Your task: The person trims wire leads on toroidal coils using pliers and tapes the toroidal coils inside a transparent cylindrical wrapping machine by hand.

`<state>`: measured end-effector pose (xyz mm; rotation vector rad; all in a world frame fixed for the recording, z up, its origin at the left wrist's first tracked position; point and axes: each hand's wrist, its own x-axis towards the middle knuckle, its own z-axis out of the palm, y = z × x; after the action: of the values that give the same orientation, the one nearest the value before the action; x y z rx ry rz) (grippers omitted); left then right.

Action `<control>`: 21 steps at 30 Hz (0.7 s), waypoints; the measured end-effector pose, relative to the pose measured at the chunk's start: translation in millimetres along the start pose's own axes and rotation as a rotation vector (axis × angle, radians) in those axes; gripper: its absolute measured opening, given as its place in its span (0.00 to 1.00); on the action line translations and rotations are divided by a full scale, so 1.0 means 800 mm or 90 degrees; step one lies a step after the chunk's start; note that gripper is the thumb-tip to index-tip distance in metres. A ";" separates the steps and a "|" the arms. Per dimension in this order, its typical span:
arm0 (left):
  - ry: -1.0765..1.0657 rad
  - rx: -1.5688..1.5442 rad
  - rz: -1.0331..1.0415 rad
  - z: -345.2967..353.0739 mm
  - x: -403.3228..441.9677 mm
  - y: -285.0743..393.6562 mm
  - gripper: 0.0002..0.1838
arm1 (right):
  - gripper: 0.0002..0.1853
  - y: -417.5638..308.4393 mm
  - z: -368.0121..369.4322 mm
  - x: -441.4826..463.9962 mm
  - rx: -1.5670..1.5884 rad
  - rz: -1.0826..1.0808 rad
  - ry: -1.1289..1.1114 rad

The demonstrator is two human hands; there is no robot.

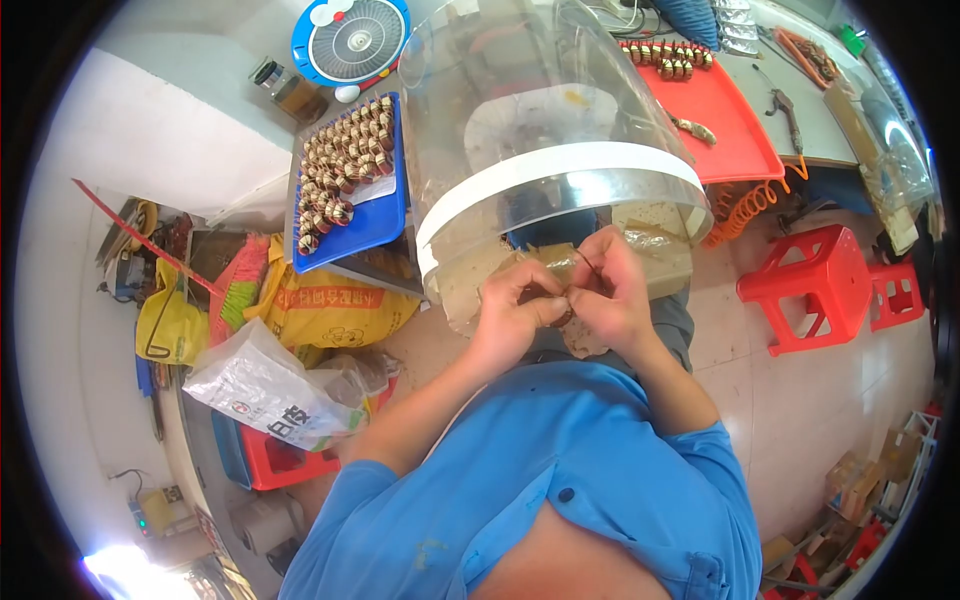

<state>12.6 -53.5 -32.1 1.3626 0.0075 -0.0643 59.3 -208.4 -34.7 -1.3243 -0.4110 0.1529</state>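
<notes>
Below the front rim of a clear plastic hood [560, 165], my left hand [518, 308] and my right hand [612, 298] meet in front of my body. The fingers of both are closed together around a small dark reddish-brown piece [564, 318], mostly covered by them. A thin dark strand [587, 264] rises by my right fingers; whether it belongs to that piece, I cannot tell. On the left, a blue tray [372, 234] holds rows of small brown-and-cream wound parts [345, 150]. Similar parts [672, 58] stand at the back of a red tray [735, 140] on the right.
A blue fan [358, 40] and a jar [290, 92] stand at the back left. Yellow sacks [330, 312] and a white bag [270, 385] lie to the left. An orange coiled hose [745, 212] hangs on the right, above a red stool [815, 285].
</notes>
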 end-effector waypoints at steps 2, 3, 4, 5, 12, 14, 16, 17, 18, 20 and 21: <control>-0.008 -0.051 -0.017 -0.001 0.001 -0.002 0.04 | 0.16 0.003 -0.003 -0.004 0.013 -0.002 -0.003; -0.008 -0.042 -0.014 -0.001 0.001 -0.002 0.04 | 0.16 0.004 -0.004 -0.005 0.019 -0.003 -0.004; -0.006 -0.033 -0.010 -0.001 0.001 -0.001 0.04 | 0.15 0.003 -0.002 -0.008 0.039 0.004 0.010; -0.004 -0.024 -0.006 0.000 0.001 0.000 0.04 | 0.15 0.001 0.001 -0.010 0.058 0.011 0.022; -0.005 0.055 0.018 0.001 0.002 0.003 0.05 | 0.17 -0.017 -0.006 -0.002 -0.067 -0.015 -0.052; -0.026 0.151 0.014 -0.005 0.002 0.008 0.06 | 0.17 -0.019 -0.012 0.002 -0.101 -0.008 -0.096; -0.037 0.181 0.040 -0.005 0.002 0.007 0.08 | 0.18 -0.022 -0.013 0.006 -0.134 -0.010 -0.124; -0.043 0.196 0.052 -0.005 0.002 0.006 0.08 | 0.17 -0.023 -0.013 0.007 -0.150 -0.015 -0.130; -0.041 0.207 0.054 -0.004 0.001 0.006 0.09 | 0.17 -0.024 -0.013 0.008 -0.166 -0.020 -0.135; -0.037 0.230 0.058 -0.001 0.000 0.006 0.10 | 0.18 -0.027 -0.013 0.009 -0.174 -0.011 -0.142; -0.043 0.230 0.053 0.000 -0.001 0.006 0.11 | 0.18 -0.027 -0.013 0.009 -0.177 -0.006 -0.145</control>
<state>12.0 -52.5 -27.2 1.7187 -0.1234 -0.0427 67.4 -220.7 -14.6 -1.5846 -0.6504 0.2465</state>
